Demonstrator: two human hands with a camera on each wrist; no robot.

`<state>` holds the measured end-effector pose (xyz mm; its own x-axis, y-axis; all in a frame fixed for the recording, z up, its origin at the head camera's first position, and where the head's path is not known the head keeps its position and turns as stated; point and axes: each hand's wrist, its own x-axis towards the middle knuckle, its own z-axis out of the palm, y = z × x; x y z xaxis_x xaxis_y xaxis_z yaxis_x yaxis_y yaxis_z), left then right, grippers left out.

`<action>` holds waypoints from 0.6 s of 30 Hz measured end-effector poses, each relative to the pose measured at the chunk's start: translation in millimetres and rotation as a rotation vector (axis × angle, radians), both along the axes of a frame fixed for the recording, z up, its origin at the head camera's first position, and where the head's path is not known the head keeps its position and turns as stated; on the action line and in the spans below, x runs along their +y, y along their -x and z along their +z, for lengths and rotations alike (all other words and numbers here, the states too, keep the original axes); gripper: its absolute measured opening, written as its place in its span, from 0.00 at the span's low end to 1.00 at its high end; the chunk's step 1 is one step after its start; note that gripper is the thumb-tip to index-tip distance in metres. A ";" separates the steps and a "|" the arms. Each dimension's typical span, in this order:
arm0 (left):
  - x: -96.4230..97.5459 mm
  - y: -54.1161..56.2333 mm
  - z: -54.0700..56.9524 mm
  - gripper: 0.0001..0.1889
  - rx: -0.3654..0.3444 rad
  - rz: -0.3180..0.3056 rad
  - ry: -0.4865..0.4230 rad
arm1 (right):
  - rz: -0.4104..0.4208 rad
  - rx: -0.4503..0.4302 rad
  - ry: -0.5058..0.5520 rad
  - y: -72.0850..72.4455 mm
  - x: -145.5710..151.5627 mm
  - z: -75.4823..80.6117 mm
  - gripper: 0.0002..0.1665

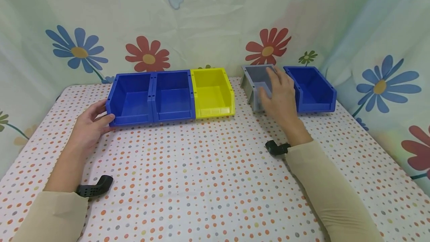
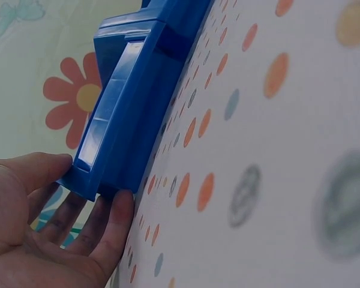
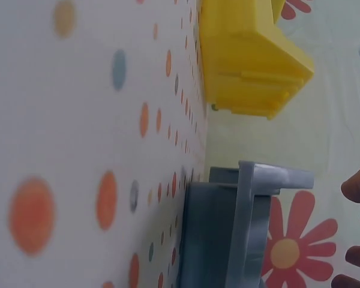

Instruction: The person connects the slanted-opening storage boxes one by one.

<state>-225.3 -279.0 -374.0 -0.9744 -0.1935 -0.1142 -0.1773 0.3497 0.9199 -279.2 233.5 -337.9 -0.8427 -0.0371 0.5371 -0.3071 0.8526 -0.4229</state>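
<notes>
In the head view, three bins stand side by side: a left blue bin (image 1: 136, 100), a middle blue bin (image 1: 173, 98) and a yellow bin (image 1: 211, 96). My left hand (image 1: 89, 124) holds the front left corner of the left blue bin. Its thumb (image 2: 51, 162) lies at the front edge, while the other fingers reach round the side and low corner. Over the grey bin (image 1: 250, 85) hovers my right hand (image 1: 280, 92), fingers spread and apart from the bin in the right wrist view. The hand partly hides that bin.
Another blue bin (image 1: 312, 89) stands at the far right, beside the grey one. A gap separates the yellow and grey bins. The dotted tablecloth (image 1: 188, 182) covers the table, and a flowered curtain (image 1: 208, 21) hangs behind. Each wrist wears a black band (image 1: 95, 186).
</notes>
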 end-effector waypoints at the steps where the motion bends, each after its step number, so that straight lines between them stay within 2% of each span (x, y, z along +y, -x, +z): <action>1: 0.1 0.0 -0.1 0.35 0.003 -0.002 0.001 | -0.007 -0.003 -0.002 0.3 1.5 -0.2 0.35; 8: -0.5 0.0 0.3 0.35 0.003 -0.002 0.004 | -0.035 -0.053 0.022 2.6 12.9 -3.1 0.36; 18: 0.1 -0.2 1.8 0.35 -0.009 0.004 0.008 | -0.082 -0.278 -0.011 5.0 26.6 -4.2 0.39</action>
<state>-225.1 -278.9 -372.2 -0.9724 -0.1989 -0.1217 -0.1875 0.3566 0.9152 -284.1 260.2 -342.1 -0.9578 0.0332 0.2854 -0.1103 0.8747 -0.4720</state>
